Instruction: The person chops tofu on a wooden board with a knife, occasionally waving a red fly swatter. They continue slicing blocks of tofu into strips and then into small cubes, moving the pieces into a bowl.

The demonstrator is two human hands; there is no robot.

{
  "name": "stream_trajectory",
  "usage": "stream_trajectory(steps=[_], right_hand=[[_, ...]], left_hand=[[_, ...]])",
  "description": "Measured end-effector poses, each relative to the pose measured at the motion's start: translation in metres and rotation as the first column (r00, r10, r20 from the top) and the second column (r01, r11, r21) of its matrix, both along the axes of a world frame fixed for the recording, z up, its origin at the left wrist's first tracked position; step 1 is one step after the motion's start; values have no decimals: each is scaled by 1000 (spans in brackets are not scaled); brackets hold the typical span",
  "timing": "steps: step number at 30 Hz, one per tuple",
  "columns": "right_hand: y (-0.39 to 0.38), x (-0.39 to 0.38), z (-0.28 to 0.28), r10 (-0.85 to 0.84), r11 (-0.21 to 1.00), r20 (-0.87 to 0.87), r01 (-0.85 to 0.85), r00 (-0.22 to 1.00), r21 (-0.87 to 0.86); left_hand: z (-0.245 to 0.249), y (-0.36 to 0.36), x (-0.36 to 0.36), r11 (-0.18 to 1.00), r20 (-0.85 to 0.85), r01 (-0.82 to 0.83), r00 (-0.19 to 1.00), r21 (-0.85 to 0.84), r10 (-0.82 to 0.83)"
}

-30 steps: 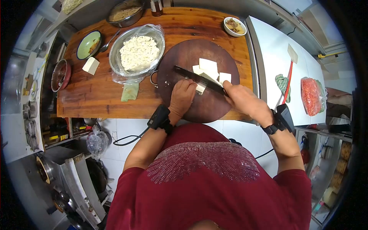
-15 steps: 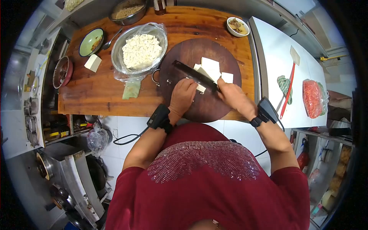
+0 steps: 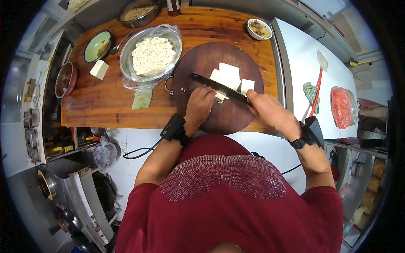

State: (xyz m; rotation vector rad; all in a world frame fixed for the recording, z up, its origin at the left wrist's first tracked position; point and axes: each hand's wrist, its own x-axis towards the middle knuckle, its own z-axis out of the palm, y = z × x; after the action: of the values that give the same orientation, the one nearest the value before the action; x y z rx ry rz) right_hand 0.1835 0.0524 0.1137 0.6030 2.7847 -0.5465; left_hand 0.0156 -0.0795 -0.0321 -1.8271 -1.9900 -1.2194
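My right hand (image 3: 270,110) is closed around the handle of a dark cleaver (image 3: 217,85), its blade pointing up and left over a round wooden chopping board (image 3: 198,55). White tofu blocks (image 3: 229,75) lie just beyond the blade, with one squarish tofu piece (image 3: 247,86) to their right. On the near side of the blade, a smaller tofu piece (image 3: 220,97) sits at the fingertips of my left hand (image 3: 201,104). Those fingers are curled together and press at the tofu beside the blade; their exact contact is partly hidden.
Left of the board stands a plastic-lined metal bowl (image 3: 123,63) of white crumbly pieces, above a green cloth-like piece (image 3: 142,99). A tofu block (image 3: 99,69), green bowl (image 3: 86,52) and red bowl (image 3: 75,80) are farther left. At back right is a small white bowl (image 3: 252,33).
My right hand has drawn the cleaver a little toward the right and nearer to me. The left hand stays almost in place, and the whole view has shifted slightly.
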Motion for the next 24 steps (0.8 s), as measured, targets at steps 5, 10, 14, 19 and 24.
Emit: stream_trajectory(steps=[5, 10, 14, 19, 24], right_hand=[[-5, -9, -3, 1, 1000, 42, -1, 999, 10], [-12, -18, -34, -26, 998, 131, 19, 991, 55], [-13, -15, -70, -96, 992, 62, 90, 993, 91], [-2, -10, -57, -39, 999, -101, 41, 994, 16], [-4, -1, -24, -31, 998, -105, 36, 994, 42]], left_hand=[[0, -1, -3, 1000, 35, 18, 999, 3, -18], [-2, 0, -6, 1000, 48, 21, 999, 4, -21], [0, 2, -7, 1000, 43, 29, 999, -4, -29], [1, 0, -6, 999, -12, 32, 999, -17, -32], [0, -2, -4, 1000, -31, 20, 999, -8, -20]])
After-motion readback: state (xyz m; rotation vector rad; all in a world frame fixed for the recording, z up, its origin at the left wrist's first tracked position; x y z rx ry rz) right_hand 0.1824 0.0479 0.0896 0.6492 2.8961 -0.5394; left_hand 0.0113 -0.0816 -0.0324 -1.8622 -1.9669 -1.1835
